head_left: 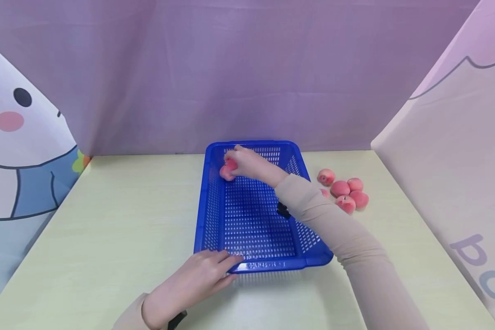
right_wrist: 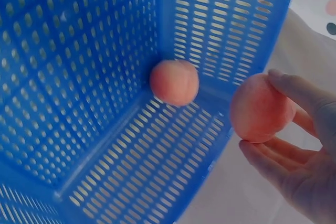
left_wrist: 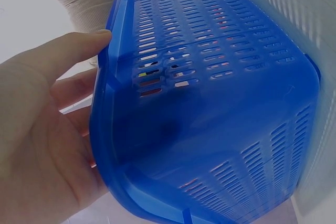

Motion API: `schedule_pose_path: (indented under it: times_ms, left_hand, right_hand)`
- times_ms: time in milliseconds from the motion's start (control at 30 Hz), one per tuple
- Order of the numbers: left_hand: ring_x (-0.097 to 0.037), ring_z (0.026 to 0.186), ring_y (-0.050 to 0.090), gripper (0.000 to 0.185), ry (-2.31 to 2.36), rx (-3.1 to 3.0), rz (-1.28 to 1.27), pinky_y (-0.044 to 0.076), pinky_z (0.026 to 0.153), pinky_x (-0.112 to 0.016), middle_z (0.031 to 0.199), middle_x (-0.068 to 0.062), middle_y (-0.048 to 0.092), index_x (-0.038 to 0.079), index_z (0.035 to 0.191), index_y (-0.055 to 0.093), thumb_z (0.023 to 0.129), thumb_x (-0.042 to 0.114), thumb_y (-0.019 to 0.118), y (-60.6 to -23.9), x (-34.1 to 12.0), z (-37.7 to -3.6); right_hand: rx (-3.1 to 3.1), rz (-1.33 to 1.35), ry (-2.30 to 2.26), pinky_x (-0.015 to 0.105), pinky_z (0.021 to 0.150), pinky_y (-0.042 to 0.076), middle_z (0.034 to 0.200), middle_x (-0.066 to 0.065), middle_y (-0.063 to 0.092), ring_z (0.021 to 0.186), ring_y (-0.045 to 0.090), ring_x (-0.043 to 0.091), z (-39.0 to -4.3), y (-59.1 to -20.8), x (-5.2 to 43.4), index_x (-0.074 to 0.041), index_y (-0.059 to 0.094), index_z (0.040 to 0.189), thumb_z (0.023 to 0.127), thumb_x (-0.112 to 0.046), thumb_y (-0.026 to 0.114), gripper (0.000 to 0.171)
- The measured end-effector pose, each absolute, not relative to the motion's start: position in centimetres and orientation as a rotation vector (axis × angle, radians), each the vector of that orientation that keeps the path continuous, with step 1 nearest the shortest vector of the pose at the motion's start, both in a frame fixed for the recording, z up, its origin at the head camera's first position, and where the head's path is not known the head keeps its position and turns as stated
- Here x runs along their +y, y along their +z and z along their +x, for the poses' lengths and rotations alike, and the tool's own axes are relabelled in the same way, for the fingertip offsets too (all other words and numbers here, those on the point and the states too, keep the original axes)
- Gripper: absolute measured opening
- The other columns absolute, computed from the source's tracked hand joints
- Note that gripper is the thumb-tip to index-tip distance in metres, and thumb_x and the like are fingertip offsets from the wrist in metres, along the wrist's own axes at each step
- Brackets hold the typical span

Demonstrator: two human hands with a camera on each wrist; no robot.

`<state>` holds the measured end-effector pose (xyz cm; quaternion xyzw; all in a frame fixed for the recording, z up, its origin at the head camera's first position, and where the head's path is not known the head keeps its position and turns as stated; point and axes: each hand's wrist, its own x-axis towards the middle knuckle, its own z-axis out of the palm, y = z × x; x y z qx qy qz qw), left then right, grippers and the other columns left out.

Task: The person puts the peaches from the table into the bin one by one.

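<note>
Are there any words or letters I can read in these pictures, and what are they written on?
"po": big purple letters on the white curtain at the right edge of the head view; the word is cut off, so the rest cannot be read.
Raised letters on the near rim of the blue basket, beside the left hand: too small and blurred to read.
Nothing to read on the peaches or in either wrist view.

Pale table (head_left: 119, 215): blue basket (head_left: 255, 263), loose peaches (head_left: 346, 192).
</note>
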<state>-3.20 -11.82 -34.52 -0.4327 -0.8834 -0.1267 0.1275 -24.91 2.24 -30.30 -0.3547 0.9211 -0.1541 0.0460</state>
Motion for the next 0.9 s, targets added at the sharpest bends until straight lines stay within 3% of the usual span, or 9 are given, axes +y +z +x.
schedule_pose_path:
  times_ms: [133, 600, 900]
  left_hand:
    - [-0.008, 0.068, 0.059, 0.024, -0.382, -2.549, -1.261, 0.048, 0.059, -0.021, 0.079, 0.002, 0.064, 0.011, 0.097, 0.063, 0.079, 0.027, 0.064, -34.7, -11.9, -3.3]
    - [-0.007, 0.067, 0.059, 0.026, -0.37, -2.548, -1.273, 0.048, 0.059, -0.02, 0.08, 0.002, 0.064, 0.011, 0.098, 0.063, 0.078, 0.026, 0.065, -34.6, -11.9, -3.3]
    - [-0.009, 0.068, 0.06, 0.026, -0.363, -2.525, -1.268, 0.048, 0.06, -0.022, 0.08, 0.002, 0.064, 0.011, 0.098, 0.063, 0.078, 0.026, 0.065, -34.5, -11.8, -3.3]
  right_hand:
    - [2.816, -1.045, -0.515, 0.024, 0.072, 0.047, 0.107, 0.01, 0.051, 0.088, 0.051, 0.018, -24.9, -31.1, 1.9, -0.007, 0.056, 0.115, 0.078, -0.021, 0.067, 0.041]
    - [2.755, -0.977, -0.618, 0.022, 0.074, 0.047, 0.105, 0.007, 0.053, 0.089, 0.052, 0.015, -24.5, -34.3, 1.2, -0.01, 0.057, 0.111, 0.081, -0.022, 0.063, 0.033]
    - [2.799, -1.054, -0.58, 0.025, 0.075, 0.048, 0.107, 0.014, 0.053, 0.091, 0.056, 0.02, -23.8, -35.8, 1.0, -0.006, 0.055, 0.112, 0.079, -0.019, 0.066, 0.038]
